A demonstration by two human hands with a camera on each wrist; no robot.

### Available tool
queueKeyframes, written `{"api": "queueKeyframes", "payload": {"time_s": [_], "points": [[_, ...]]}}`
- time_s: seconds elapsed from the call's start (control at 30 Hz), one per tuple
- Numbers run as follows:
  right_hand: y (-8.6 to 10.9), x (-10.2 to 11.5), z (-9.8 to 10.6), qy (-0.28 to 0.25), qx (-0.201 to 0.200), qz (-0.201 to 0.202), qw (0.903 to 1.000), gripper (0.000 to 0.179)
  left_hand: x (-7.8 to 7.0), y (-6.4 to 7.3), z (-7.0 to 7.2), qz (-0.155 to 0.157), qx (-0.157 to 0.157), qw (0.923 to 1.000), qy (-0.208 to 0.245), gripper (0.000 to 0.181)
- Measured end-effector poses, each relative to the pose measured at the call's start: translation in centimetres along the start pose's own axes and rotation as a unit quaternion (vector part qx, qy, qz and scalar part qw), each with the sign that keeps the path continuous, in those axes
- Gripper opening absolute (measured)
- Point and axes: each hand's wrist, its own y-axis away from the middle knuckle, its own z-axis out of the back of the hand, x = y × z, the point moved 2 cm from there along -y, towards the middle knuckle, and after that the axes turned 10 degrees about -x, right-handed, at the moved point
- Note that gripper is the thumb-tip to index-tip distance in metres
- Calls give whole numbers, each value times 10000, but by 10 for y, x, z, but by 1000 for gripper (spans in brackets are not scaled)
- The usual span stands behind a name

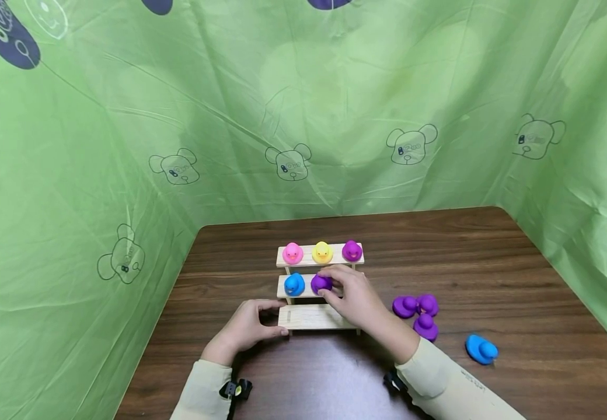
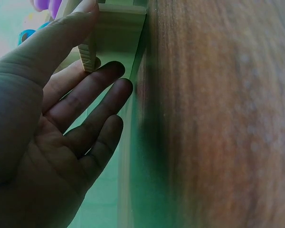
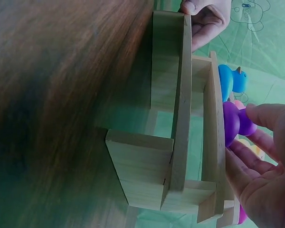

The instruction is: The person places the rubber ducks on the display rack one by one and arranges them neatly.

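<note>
Left hand (image 1: 253, 325) pinches the left end of the stand (image 1: 314, 319); right hand (image 1: 357, 296) pinches a purple duck (image 1: 320, 284) on its middle step (image 1: 307, 287). Four ducks (image 1: 322, 252) look placed; four loose ducks (image 1: 426, 328) remain toward the tabletop's right edge (image 1: 605, 341).

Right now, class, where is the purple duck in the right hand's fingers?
In the head view, the purple duck is on the middle shelf, right of a blue duck and below the yellow duck.

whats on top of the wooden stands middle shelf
A blue duck, plus a purple duck pinched by the right hand; in the head view, that hand covers the right end of the shelf.
</note>
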Motion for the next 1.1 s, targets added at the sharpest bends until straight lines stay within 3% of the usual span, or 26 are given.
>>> {"api": "queueKeyframes", "payload": {"time_s": [0.67,1.1], "points": [[0,-1,0,29,35,-20,10000,32,1,-1,-1,22,56,10000,-33,52],[3,-2,2,-274,-9,67,9996,34,1,0,-1,102,47,9999,-11,53]]}}
